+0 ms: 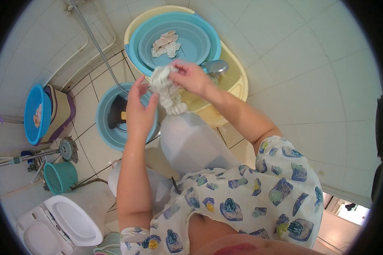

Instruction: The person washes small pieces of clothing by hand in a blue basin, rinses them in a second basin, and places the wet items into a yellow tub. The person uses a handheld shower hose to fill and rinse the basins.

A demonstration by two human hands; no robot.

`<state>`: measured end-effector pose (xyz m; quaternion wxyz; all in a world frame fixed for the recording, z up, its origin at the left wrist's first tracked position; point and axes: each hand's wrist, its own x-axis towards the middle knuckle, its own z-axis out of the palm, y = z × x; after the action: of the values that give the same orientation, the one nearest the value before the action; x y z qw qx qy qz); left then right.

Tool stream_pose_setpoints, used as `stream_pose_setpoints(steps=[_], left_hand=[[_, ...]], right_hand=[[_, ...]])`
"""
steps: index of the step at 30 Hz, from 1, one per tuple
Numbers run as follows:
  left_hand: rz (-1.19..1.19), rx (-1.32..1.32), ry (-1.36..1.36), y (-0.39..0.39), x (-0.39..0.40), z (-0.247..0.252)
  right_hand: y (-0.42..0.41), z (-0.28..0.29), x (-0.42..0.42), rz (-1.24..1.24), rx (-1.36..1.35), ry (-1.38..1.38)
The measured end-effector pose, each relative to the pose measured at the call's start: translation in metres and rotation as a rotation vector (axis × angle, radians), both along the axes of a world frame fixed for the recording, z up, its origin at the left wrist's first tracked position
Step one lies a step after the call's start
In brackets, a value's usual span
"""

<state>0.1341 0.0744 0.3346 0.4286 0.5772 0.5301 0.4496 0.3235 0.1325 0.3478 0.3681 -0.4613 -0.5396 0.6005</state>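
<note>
My right hand pinches a crumpled white cloth that hangs down in front of my knee. To its left, my left hand is held up with thumb and fingers apart; its thumb tip is close to the cloth, and I cannot tell whether they touch. Beyond my hands a light blue basin sits inside a larger blue basin. A pale, crumpled garment lies in the inner basin. Both basins rest on a cream plastic tub.
Below my left hand stands a blue bucket with a dark item inside; a grey hose leads into it. At left are a bright blue basin, a mop, a green bucket and a toilet. Tiled wall rises at right.
</note>
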Motion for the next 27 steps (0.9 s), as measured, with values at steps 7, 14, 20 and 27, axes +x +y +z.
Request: stream_pose_setpoints(steps=[7,14,20,27], left_hand=[[-0.01,0.044,0.549,0.01,-0.009,0.013],[-0.128,-0.08,0.657,0.024,0.014,0.002],[-0.195,-0.131,0.722,0.01,0.005,-0.022],[-0.226,-0.171,0.699,0.013,0.011,-0.005]], right_hand=[[0.138,-0.041,0.088,-0.121,-0.151,-0.156],[0.209,-0.085,0.164,-0.59,0.149,-0.437],[0.038,-0.08,0.12,0.854,-0.319,-0.202],[0.067,-0.258,0.185,0.378,-0.05,-1.497]])
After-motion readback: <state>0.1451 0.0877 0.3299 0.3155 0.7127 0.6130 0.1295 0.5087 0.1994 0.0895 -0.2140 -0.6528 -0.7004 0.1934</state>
